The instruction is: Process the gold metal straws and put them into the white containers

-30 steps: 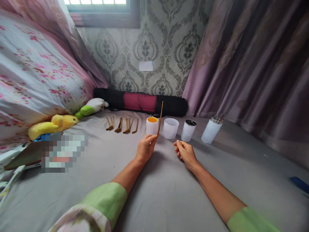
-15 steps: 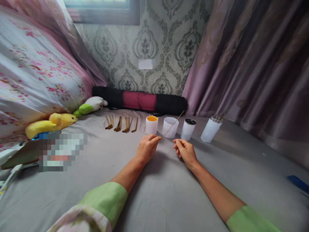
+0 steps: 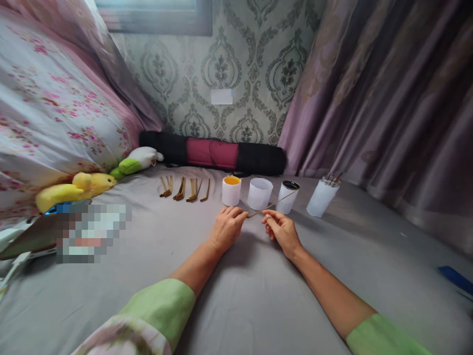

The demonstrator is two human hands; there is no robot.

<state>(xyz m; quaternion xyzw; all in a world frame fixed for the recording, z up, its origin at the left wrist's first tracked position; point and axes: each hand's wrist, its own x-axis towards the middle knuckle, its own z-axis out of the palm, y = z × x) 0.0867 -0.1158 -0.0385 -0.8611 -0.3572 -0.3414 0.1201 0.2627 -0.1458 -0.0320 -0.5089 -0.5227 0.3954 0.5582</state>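
Observation:
My left hand (image 3: 228,228) pinches one end of a thin brown stick (image 3: 281,199) between thumb and fingertips. The stick slants up to the right, its far end in front of the dark-topped can (image 3: 284,203). Close by on the right, my right hand (image 3: 281,230) has its fingers curled, with thumb and index fingertip at the stick near its held end. Just beyond the hands stand a white-wrapped can with an orange inside (image 3: 231,195), a translucent white cup (image 3: 259,196), and a white-wrapped jar (image 3: 322,198) with several thin sticks in it.
Small groups of bent brown sticks (image 3: 178,190) lie on the grey sheet (image 3: 236,305) at left. Yellow and green-white plush toys (image 3: 77,191) rest by the floral cloth. A black and maroon roll (image 3: 212,154) lies along the wall. A blue object (image 3: 456,278) is at far right.
The stick in my left hand has swung down to the right, from steep to a shallow slant, and now meets my right fingertips. The view has shifted slightly.

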